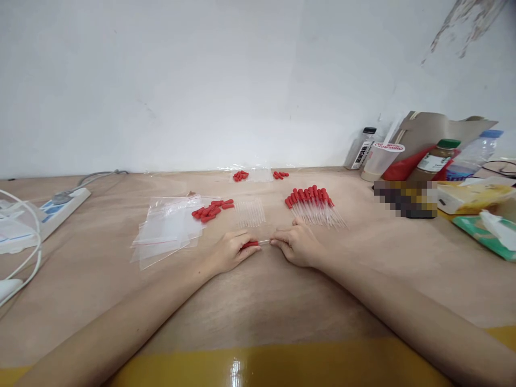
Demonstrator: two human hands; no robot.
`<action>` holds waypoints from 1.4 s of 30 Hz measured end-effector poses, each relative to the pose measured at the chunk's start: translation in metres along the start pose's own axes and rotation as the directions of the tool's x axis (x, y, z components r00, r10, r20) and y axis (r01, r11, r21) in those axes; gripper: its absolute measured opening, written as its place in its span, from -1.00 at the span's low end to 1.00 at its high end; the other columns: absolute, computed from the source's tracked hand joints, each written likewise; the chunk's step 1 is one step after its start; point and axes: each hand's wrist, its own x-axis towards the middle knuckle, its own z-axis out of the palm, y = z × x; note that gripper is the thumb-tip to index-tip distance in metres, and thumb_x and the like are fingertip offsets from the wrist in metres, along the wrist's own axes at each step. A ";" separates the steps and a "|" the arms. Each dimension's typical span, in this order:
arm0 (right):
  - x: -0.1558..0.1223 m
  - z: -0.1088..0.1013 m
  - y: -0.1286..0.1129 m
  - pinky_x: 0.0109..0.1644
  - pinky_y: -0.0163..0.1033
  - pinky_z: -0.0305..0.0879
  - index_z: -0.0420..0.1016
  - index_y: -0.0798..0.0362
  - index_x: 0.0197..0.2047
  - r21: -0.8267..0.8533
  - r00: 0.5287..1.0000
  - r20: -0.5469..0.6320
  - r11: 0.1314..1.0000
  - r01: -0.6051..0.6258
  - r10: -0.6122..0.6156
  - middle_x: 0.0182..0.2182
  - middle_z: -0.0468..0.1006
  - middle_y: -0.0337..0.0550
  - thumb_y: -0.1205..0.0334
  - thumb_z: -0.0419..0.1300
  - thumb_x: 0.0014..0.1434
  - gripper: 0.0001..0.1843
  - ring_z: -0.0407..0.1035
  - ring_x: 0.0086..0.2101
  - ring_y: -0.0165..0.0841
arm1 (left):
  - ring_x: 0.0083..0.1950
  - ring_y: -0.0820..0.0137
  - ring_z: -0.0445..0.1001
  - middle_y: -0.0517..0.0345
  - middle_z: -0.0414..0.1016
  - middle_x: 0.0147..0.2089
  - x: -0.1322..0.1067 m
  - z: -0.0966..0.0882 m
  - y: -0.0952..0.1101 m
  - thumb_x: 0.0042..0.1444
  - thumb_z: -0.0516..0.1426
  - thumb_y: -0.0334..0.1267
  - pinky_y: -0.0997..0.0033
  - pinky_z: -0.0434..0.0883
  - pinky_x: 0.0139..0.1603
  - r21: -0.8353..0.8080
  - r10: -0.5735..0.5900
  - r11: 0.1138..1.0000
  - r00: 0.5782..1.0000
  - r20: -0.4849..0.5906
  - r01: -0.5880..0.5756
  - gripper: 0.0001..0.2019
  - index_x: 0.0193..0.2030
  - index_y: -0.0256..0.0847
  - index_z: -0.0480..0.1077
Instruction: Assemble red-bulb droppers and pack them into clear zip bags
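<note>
My left hand [230, 250] is closed on a red rubber bulb [250, 244], and my right hand [296, 244] pinches the clear glass tube [264, 242] that runs into the bulb; both hands rest on the brown table. Behind my hands lie loose red bulbs [212, 209], a row of bare clear tubes [250, 213] and a pile of finished droppers with red bulbs [312, 203]. A stack of clear zip bags [167, 228] lies to the left of my left hand.
Two small heaps of red bulbs [241, 175] sit by the wall. A white power strip [60, 207] with cables is at the left. Bottles, a cup [379, 160], a paper bag and tissue packs [484, 234] crowd the right. A yellow strip [258, 368] edges the table front.
</note>
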 end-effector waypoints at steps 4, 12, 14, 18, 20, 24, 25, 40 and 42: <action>0.001 0.004 -0.006 -0.27 -0.25 -0.13 0.47 0.04 -0.37 0.062 1.000 -0.017 0.998 -0.005 0.006 -0.43 0.54 -0.21 0.28 0.00 0.19 -0.77 0.30 -0.45 -0.45 | -0.37 0.45 0.35 0.14 0.39 -0.38 -0.001 0.001 0.000 0.18 0.00 -0.21 0.50 0.29 -0.35 -0.007 0.013 1.000 1.000 0.003 -0.013 -0.81 -0.30 -0.26 0.34; 0.003 0.011 -0.011 -0.27 -0.26 -0.09 0.48 0.03 -0.37 0.092 1.000 -0.008 0.996 -0.011 0.011 -0.45 0.56 -0.24 0.27 -0.01 0.19 -0.75 0.30 -0.48 -0.45 | -0.33 0.43 0.38 0.11 0.41 -0.34 -0.003 0.004 -0.005 0.19 -0.02 -0.20 0.48 0.31 -0.32 -0.011 0.025 1.000 0.999 0.035 -0.025 -0.79 -0.27 -0.27 0.36; 0.004 0.009 -0.012 -0.28 -0.26 -0.08 0.48 0.04 -0.36 0.075 1.000 -0.001 0.997 -0.006 0.006 -0.45 0.55 -0.23 0.27 -0.03 0.20 -0.73 0.31 -0.46 -0.45 | -0.33 0.44 0.38 0.11 0.41 -0.35 -0.002 0.005 -0.005 0.19 -0.02 -0.20 0.48 0.31 -0.32 -0.005 0.029 1.000 0.999 0.025 -0.029 -0.79 -0.27 -0.26 0.36; 0.008 -0.003 -0.016 -0.26 -0.25 -0.04 0.47 0.07 -0.36 -0.035 0.999 0.004 0.998 0.042 -0.042 -0.43 0.51 -0.15 0.24 -0.06 0.21 -0.70 0.30 -0.40 -0.40 | -0.30 0.43 0.39 0.12 0.42 -0.31 0.000 0.002 -0.008 0.19 -0.01 -0.17 0.46 0.32 -0.28 0.024 0.028 0.999 0.999 -0.043 -0.027 -0.79 -0.21 -0.23 0.35; 0.011 -0.010 -0.013 -0.25 -0.24 -0.01 0.48 0.08 -0.40 -0.093 1.000 0.009 0.995 0.029 -0.029 -0.41 0.49 -0.10 0.23 -0.02 0.18 -0.72 0.29 -0.36 -0.36 | -0.19 0.36 0.38 0.08 0.42 -0.20 0.001 -0.003 -0.011 0.12 0.05 -0.09 0.39 0.31 -0.17 0.090 0.019 0.996 0.996 -0.090 -0.011 -0.72 -0.10 -0.20 0.32; 0.014 -0.026 0.016 -0.37 -0.32 0.07 0.48 0.10 -0.43 0.022 0.958 0.004 0.958 -0.286 0.286 -0.44 0.48 -0.11 0.25 -0.01 0.14 -0.73 0.30 -0.43 -0.40 | 0.01 0.16 0.25 -0.01 0.33 -0.03 0.000 -0.018 -0.029 0.00 0.11 0.03 0.16 0.19 0.00 0.353 -0.125 0.911 0.959 -0.256 0.213 -0.52 0.01 -0.18 0.27; 0.015 -0.030 0.028 -0.41 -0.33 0.07 0.47 0.09 -0.45 0.069 0.921 0.003 0.919 -0.388 0.389 -0.48 0.48 -0.14 0.24 0.00 0.12 -0.73 0.30 -0.47 -0.41 | 0.00 0.15 0.24 -0.01 0.33 -0.04 -0.001 -0.021 -0.035 0.04 0.09 0.00 0.14 0.18 -0.01 0.408 -0.180 0.864 0.938 -0.297 0.294 -0.59 -0.03 -0.18 0.30; 0.024 -0.019 0.105 -0.37 -0.30 0.15 0.31 0.13 -0.27 0.110 0.647 -0.197 0.673 -0.731 0.736 -0.43 0.45 -0.11 0.21 0.16 -0.06 -0.74 0.32 -0.41 -0.34 | -0.13 0.13 0.23 -0.06 0.29 -0.17 -0.006 -0.026 -0.069 0.10 0.02 -0.22 0.22 0.27 -0.21 0.568 -0.380 0.614 0.836 -0.396 0.548 -0.77 -0.19 -0.24 0.40; 0.024 -0.019 0.103 -0.37 -0.28 0.14 0.30 0.12 -0.28 0.087 0.655 -0.201 0.679 -0.729 0.729 -0.43 0.44 -0.09 0.19 0.16 -0.07 -0.74 0.32 -0.41 -0.32 | -0.14 0.14 0.24 -0.06 0.29 -0.19 -0.007 -0.027 -0.070 0.09 0.02 -0.23 0.22 0.29 -0.22 0.565 -0.373 0.624 0.841 -0.392 0.540 -0.79 -0.21 -0.25 0.40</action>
